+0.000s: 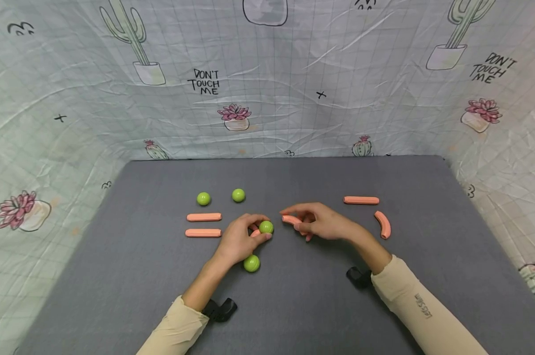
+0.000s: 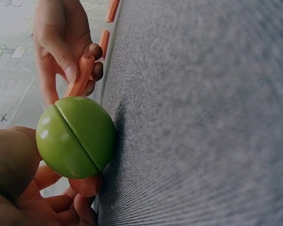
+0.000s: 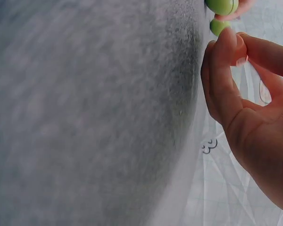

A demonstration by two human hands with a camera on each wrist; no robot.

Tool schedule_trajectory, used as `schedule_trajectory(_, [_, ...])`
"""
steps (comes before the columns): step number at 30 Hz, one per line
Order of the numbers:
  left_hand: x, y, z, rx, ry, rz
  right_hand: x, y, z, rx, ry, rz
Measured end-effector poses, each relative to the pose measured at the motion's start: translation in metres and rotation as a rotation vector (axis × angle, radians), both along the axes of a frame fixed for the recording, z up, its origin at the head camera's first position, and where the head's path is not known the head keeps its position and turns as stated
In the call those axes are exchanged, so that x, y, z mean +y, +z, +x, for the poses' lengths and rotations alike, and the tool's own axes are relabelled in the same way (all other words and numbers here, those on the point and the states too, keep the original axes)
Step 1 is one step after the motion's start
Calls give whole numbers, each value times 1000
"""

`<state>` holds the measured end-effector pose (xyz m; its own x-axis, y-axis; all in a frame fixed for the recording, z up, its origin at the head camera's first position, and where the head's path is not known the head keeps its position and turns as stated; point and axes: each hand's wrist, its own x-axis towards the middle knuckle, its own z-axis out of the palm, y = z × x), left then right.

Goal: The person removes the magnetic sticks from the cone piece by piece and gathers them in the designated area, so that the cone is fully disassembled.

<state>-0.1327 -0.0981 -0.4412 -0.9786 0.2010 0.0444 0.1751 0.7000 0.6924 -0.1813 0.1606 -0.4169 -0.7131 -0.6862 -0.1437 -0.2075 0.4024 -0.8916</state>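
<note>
My left hand pinches a glossy green ball between fingers and thumb. An orange piece shows beside it under the fingers; whether it is gripped I cannot tell. Close to the left wrist, another green ball sits on the table; it fills the left wrist view as a seamed ball, hiding the pinched one. Across a small gap, my right hand holds a short curved orange ridged stick by thumb and fingers. Its end points toward the left wrist camera.
Two green balls, one at left and one nearer the middle, lie behind two straight orange sticks, upper and lower. At right are a straight stick and a curved one. A patterned sheet surrounds the grey table.
</note>
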Motion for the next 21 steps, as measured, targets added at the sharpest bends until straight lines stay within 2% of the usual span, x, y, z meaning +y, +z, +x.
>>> schedule_trajectory(7, [-1, 1, 0, -12, 1, -1, 10, 2, 4, -13, -4, -7])
schedule_trajectory(14, [-2, 0, -1, -16, -2, 3, 25, 4, 8, 1, -67, -16])
schedule_trajectory(21, [-2, -1, -2, -21, -6, 14, 41, 4, 10, 30, -117, 39])
